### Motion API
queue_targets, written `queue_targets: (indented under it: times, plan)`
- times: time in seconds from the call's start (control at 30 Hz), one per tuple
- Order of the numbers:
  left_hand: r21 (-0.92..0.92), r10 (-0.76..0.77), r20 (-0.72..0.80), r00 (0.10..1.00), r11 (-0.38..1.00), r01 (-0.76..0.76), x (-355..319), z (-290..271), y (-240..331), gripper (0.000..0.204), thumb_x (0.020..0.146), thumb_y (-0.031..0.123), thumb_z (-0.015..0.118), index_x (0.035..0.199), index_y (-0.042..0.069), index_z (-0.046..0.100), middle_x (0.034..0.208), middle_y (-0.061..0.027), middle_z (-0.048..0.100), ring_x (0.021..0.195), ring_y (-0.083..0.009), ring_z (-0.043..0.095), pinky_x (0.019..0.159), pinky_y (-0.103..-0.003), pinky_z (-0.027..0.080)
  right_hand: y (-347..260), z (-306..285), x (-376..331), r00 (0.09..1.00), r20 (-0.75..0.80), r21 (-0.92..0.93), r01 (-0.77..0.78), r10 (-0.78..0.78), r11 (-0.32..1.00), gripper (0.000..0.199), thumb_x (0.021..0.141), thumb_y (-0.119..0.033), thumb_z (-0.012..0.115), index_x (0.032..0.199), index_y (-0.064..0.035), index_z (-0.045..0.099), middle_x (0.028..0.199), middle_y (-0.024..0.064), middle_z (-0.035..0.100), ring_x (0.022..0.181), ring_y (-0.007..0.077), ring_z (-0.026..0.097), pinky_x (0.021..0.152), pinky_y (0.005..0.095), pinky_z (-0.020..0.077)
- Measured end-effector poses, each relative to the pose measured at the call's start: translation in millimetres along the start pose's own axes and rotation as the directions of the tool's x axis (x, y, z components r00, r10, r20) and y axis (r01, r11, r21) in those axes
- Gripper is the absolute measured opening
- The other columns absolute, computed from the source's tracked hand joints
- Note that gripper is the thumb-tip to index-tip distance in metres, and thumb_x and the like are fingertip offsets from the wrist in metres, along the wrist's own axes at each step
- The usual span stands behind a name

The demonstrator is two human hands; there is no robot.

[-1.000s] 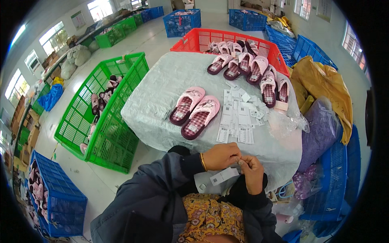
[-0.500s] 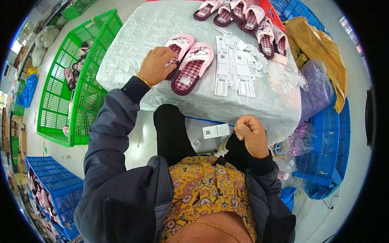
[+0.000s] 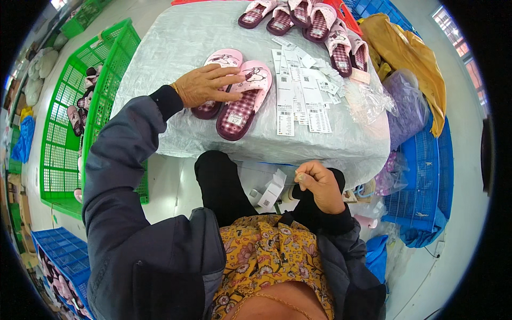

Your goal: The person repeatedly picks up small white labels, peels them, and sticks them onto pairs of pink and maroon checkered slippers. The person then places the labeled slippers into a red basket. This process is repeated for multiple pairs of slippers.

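Two pink fabric slippers with plum checked insoles (image 3: pixel 242 109) lie on the white-sheeted table (image 3: pixel 170 48), toes pointing far-right, long axes slanting; the left hand (image 3: pixel 205 86) spreads its fingers over them. Six similar slippers (image 3: pixel 321 26) sit at the table's far right. Off its near edge, the right hand (image 3: pixel 320 188) pinches one white card tag's (image 3: pixel 273 190) thin string.

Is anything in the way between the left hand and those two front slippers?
Nothing visible: the left hand reaches over the two front slippers, and the loose paper tags lie to their right.
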State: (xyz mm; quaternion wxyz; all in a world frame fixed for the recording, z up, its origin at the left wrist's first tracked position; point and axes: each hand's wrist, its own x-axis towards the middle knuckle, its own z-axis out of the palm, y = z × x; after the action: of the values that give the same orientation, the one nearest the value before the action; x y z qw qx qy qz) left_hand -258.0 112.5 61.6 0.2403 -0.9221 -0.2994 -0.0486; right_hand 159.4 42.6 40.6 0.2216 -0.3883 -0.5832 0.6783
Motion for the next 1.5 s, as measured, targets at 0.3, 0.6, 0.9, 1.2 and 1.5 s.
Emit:
queue_targets:
  times: [0.3,0.6,0.9,1.2,1.5]
  plan:
    - [0.081,0.010,-0.083,0.997,0.997,-0.003,14,26,-20,0.021,0.084,0.016,0.059,0.105,0.018,0.059,0.099,-0.0015,0.058,0.106,-0.0197,0.056,0.095,-0.037,0.044,3,7,5,0.997,0.063,0.029,-0.057,0.055,0.998,0.015,0.098,-0.010,0.059,0.108,0.0014,0.059,0.095,0.0031,0.064,0.078,0.0082,0.061,0.069,0.0218,0.0471]
    - [-0.082,-0.110,-0.015,0.994,0.991,0.109,66,-10,42,0.016,0.082,0.015,0.060,0.097,0.013,0.061,0.092,-0.0031,0.058,0.095,-0.0209,0.057,0.085,-0.034,0.044,-35,22,11,0.990,0.102,0.141,0.080,-0.094,0.987,0.016,0.098,-0.008,0.059,0.111,0.0009,0.057,0.094,0.0037,0.062,0.083,0.0115,0.062,0.078,0.0255,0.0514]
    - [-0.286,-0.210,0.005,0.978,0.937,0.202,78,7,45,0.041,0.077,0.003,0.063,0.116,0.011,0.063,0.124,-0.0140,0.055,0.111,-0.0319,0.057,0.091,-0.039,0.051,-51,42,101,0.953,-0.171,0.270,0.290,-0.251,0.918,0.018,0.098,-0.010,0.058,0.111,0.0008,0.061,0.089,0.0020,0.060,0.074,0.0089,0.057,0.069,0.0237,0.0501]
    - [-0.344,-0.261,0.072,0.963,0.899,0.269,79,1,44,0.032,0.080,0.012,0.069,0.112,0.009,0.067,0.134,-0.0131,0.052,0.114,-0.0315,0.058,0.092,-0.038,0.052,-17,47,144,0.934,-0.329,0.113,0.189,-0.143,0.975,0.022,0.094,-0.008,0.061,0.113,0.0009,0.060,0.083,0.0016,0.060,0.068,0.0092,0.056,0.063,0.0239,0.0485]
    - [-0.480,-0.527,0.120,0.841,0.711,0.514,76,23,50,0.016,0.082,0.015,0.061,0.088,0.007,0.074,0.127,-0.0108,0.056,0.106,-0.0272,0.062,0.090,-0.038,0.052,-10,42,159,0.882,-0.373,-0.404,0.125,-0.289,0.906,0.026,0.082,-0.008,0.071,0.104,0.0027,0.060,0.079,0.0130,0.069,0.066,0.0184,0.066,0.062,0.0308,0.0514]
